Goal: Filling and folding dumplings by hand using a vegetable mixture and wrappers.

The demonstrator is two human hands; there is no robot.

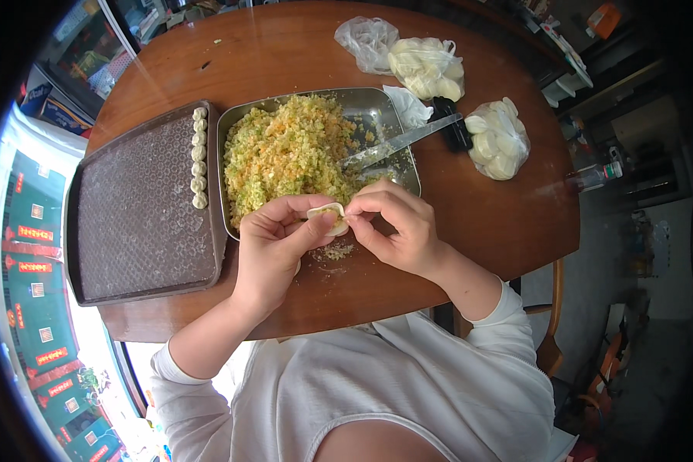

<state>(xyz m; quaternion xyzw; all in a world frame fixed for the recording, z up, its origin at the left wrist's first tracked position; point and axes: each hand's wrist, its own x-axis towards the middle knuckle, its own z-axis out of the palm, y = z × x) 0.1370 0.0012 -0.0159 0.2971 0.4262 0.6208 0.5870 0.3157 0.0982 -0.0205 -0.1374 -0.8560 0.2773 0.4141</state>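
Between my hands is a small round dumpling wrapper (336, 229) with a bit of filling in it. My left hand (281, 235) holds it from the left, thumb pressed onto the filling. With thumb and forefinger, my right hand (393, 223) pinches the wrapper's right edge. Just beyond them stands a metal tray (414, 165) heaped with chopped yellow-green and orange filling (289, 146). A long flat metal spatula (400, 144) rests across the tray's right side, its dark handle (453, 127) over the rim. Several finished dumplings (199, 158) line the right edge of a dark baking tray (142, 208) at left.
At the back right of the wooden table (285, 46) lie a bag of wrappers (427, 68), a second such bag (498, 138) and a crumpled clear bag (366, 42). A white tissue (410, 106) touches the metal tray. Crumbs lie near my hands. A wooden chair (550, 323) stands at right.
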